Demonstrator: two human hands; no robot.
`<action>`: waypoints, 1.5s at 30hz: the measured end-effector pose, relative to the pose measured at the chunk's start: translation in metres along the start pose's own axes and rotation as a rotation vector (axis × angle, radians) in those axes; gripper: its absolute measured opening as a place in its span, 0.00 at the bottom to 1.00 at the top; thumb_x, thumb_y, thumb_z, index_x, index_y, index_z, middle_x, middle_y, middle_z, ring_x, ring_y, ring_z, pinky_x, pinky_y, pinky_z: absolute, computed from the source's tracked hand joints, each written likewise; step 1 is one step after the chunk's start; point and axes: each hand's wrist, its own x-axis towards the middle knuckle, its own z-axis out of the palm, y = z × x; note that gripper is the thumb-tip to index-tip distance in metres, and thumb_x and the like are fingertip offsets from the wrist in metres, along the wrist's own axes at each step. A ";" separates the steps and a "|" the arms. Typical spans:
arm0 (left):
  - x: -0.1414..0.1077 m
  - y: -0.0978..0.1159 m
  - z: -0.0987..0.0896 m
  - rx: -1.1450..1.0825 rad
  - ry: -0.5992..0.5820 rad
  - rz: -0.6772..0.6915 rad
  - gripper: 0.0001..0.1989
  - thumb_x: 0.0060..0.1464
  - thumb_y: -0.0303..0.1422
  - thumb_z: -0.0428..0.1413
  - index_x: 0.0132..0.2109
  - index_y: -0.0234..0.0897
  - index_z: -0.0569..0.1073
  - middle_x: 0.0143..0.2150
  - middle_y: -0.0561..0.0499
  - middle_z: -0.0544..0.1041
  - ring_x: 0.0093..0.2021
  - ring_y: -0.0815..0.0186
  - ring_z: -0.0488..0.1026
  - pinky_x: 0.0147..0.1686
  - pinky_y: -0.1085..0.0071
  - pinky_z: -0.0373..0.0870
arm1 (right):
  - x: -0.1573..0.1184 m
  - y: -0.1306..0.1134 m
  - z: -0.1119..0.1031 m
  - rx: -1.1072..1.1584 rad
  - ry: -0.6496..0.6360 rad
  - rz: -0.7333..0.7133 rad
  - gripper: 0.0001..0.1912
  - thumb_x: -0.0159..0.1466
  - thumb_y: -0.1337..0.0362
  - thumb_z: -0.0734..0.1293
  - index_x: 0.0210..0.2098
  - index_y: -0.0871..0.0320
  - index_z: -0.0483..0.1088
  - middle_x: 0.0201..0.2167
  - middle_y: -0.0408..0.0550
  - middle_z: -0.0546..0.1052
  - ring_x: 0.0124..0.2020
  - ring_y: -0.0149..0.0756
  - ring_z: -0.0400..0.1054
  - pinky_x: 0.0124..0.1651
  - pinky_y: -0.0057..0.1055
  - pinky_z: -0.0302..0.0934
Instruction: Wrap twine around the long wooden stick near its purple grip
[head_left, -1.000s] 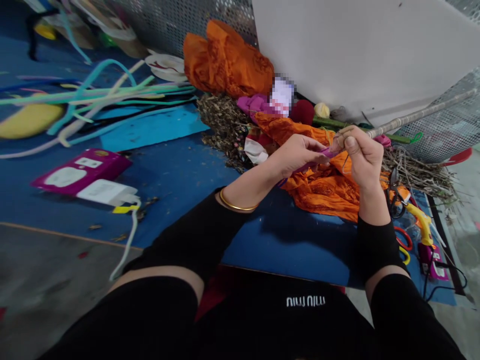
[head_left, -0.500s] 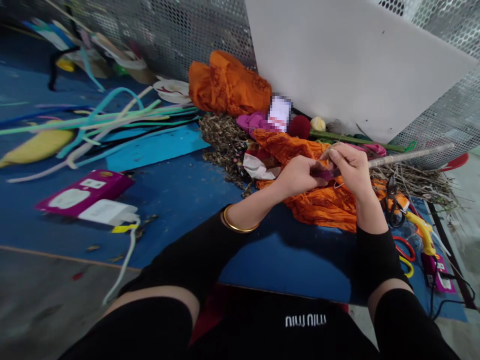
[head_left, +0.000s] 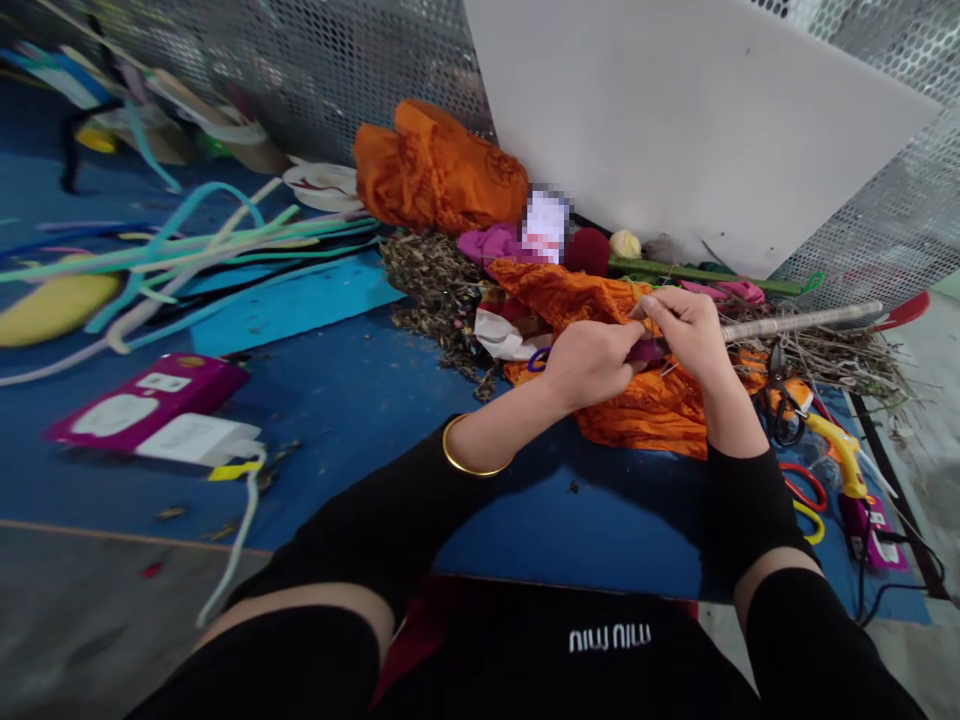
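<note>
My right hand [head_left: 686, 325] is closed around a pale stick [head_left: 806, 322], whose bare end sticks out to the right. Its thumb and forefinger pinch close to my left fingers. My left hand [head_left: 596, 362] is curled shut just left of it, the fingertips nearly meeting the right ones; what it grips is hidden. A bit of purple material [head_left: 651, 350] shows between the two hands. Orange patterned cloth [head_left: 645, 418] lies rumpled beneath and behind them. A blue ring-shaped handle [head_left: 537, 360] peeks out beside my left hand.
Dried plant matter [head_left: 431, 285] and twigs [head_left: 847, 360] flank the cloth. At right lie black-handled shears [head_left: 784, 400], a yellow glue gun [head_left: 840, 455] and red scissor handles [head_left: 806, 485]. Leftward are a purple box [head_left: 150, 400] and foam strips [head_left: 217, 240]. A white board [head_left: 675, 120] leans behind.
The view has shifted slightly, so the table's things sit further left. My left hand has turned and curled more, its back now facing up, and the blue handle has come into sight.
</note>
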 end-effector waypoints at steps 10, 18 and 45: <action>-0.003 -0.007 0.014 0.121 0.193 0.225 0.14 0.68 0.35 0.53 0.53 0.32 0.76 0.33 0.43 0.83 0.32 0.56 0.82 0.27 0.67 0.63 | 0.001 0.003 -0.003 -0.032 -0.020 0.091 0.17 0.69 0.57 0.65 0.28 0.58 0.78 0.31 0.46 0.81 0.35 0.36 0.73 0.43 0.33 0.61; -0.002 -0.010 0.020 0.129 0.270 0.301 0.11 0.68 0.33 0.52 0.49 0.34 0.76 0.32 0.46 0.83 0.31 0.60 0.81 0.28 0.69 0.64 | 0.001 0.003 -0.002 -0.028 -0.002 0.089 0.18 0.69 0.57 0.65 0.28 0.59 0.77 0.28 0.44 0.79 0.32 0.34 0.70 0.39 0.32 0.59; -0.007 -0.101 -0.060 -0.327 0.320 -0.007 0.20 0.55 0.42 0.60 0.49 0.36 0.86 0.34 0.54 0.86 0.30 0.72 0.78 0.30 0.79 0.67 | -0.049 0.037 -0.158 0.225 0.685 0.246 0.18 0.52 0.50 0.78 0.28 0.56 0.73 0.23 0.37 0.66 0.19 0.21 0.45 0.22 0.28 0.45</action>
